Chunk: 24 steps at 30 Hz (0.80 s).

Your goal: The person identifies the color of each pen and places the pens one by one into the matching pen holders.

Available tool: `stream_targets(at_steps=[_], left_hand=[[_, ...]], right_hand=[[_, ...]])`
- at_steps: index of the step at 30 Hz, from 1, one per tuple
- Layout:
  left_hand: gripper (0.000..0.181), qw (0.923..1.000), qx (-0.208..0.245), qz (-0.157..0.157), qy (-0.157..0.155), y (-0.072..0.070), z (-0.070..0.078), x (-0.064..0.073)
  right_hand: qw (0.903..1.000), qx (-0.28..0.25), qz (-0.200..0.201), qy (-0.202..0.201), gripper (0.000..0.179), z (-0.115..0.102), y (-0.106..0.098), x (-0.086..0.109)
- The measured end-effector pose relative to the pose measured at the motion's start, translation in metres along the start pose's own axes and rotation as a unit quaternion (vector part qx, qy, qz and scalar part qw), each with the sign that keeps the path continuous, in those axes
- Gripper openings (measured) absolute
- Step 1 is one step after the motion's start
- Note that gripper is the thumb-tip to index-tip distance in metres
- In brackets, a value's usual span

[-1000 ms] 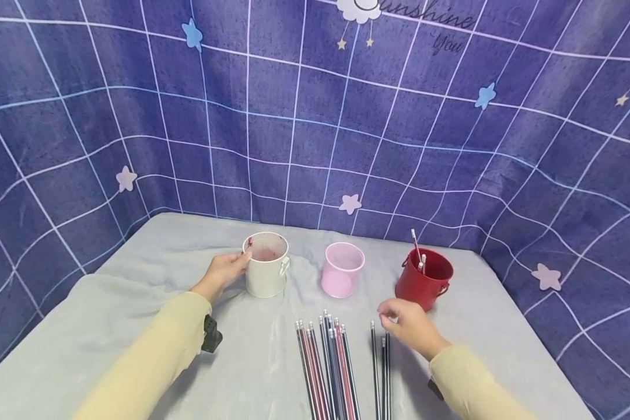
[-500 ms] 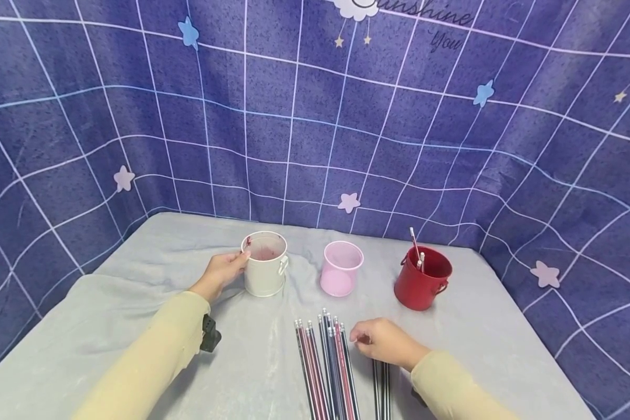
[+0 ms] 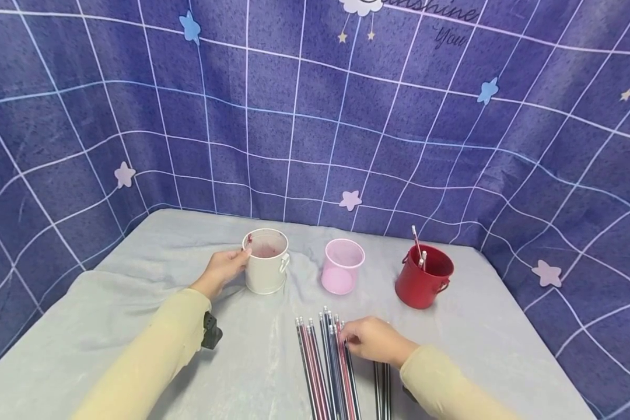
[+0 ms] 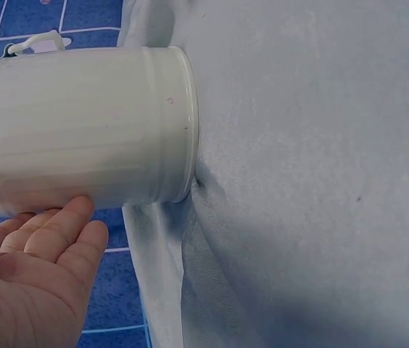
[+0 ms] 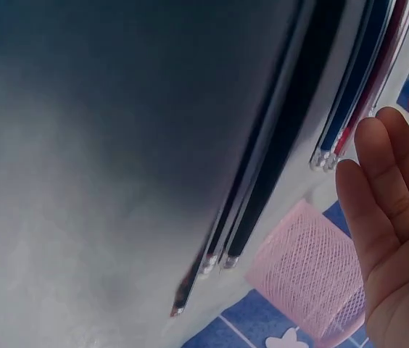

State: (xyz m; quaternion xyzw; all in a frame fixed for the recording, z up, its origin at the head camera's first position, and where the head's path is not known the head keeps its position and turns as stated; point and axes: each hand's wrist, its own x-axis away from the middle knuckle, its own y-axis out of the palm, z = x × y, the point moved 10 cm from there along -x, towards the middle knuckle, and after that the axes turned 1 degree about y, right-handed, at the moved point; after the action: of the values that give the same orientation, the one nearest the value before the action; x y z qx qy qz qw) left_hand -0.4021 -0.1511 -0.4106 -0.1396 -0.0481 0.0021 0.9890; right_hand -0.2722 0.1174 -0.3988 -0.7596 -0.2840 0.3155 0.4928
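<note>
At the left my left hand [image 3: 222,272] holds a white metal bucket [image 3: 265,276] by its rim, thumb at the top edge. In the left wrist view its fingers [image 4: 63,233] lie against the bucket's side; the thumb is hidden there. My right hand [image 3: 376,342] is over the upper right end of a bunch of red and dark pencils [image 3: 317,373]. In the right wrist view its fingers [image 5: 375,156] are nearly straight beside the eraser ends, thumb apart. Contact with a pencil cannot be made out. Several dark pencils [image 3: 381,388] lie under the right wrist.
A pink mesh cup [image 3: 339,277] stands between the white bucket and a red bucket [image 3: 419,287], which holds several pencils [image 3: 417,242]. Grey cloth [image 3: 241,356] covers the table. Behind hangs a blue gridded curtain [image 3: 294,134].
My right hand has moved left and a little toward me, from near the red bucket to the pencil bunch. The left hand stays on the white bucket.
</note>
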Motion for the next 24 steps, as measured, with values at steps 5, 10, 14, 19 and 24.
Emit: stream_targets(at_steps=[5, 10, 14, 19, 24], left_hand=[[0.052, 1.0000, 0.006, 0.000, 0.000, 0.001, 0.001, -0.001], [0.052, 1.0000, 0.004, 0.003, 0.003, 0.000, 0.002, 0.001], [0.052, 1.0000, 0.002, 0.002, 0.003, 0.000, 0.002, 0.001], [0.052, 1.0000, 0.008, 0.000, 0.002, 0.001, 0.002, 0.001], [0.053, 0.9999, 0.010, -0.002, -0.004, 0.001, 0.001, 0.000]], right_hand=[[0.9998, 0.005, -0.019, 0.003, 0.014, -0.004, 0.006, -0.002], [0.9992, 0.016, -0.036, 0.011, 0.013, -0.003, 0.012, -0.005], [0.9983, 0.021, -0.049, 0.024, 0.010, 0.000, 0.016, -0.005], [0.9969, 0.032, -0.062, 0.035, 0.006, 0.003, 0.020, -0.006], [0.9950, 0.035, -0.076, 0.054, 0.010, 0.006, 0.024, -0.006]])
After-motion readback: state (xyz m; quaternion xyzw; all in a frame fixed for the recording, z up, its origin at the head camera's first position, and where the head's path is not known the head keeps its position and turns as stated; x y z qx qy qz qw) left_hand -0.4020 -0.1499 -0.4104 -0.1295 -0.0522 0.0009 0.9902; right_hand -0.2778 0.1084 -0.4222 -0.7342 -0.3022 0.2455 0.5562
